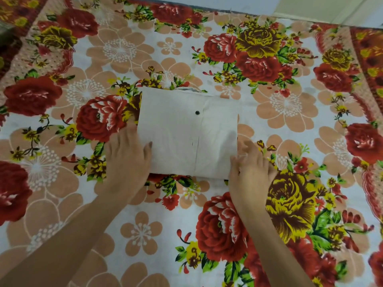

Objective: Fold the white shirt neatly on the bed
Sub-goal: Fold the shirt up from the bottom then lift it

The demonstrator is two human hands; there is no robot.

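The white shirt (186,131) lies folded into a compact rectangle in the middle of the bed, with one dark button showing on top and a bit of collar peeking out at its far edge. My left hand (126,156) rests flat against the shirt's near left corner, thumb on the cloth. My right hand (250,168) is pressed against the near right corner, fingers along the shirt's right edge. Both hands touch the fold's sides without lifting it.
The bed (207,224) is covered by a sheet with large red, yellow and peach flowers. Its far edge meets a pale floor (310,7) at the top of the view. A darker red patterned border runs along the right side.
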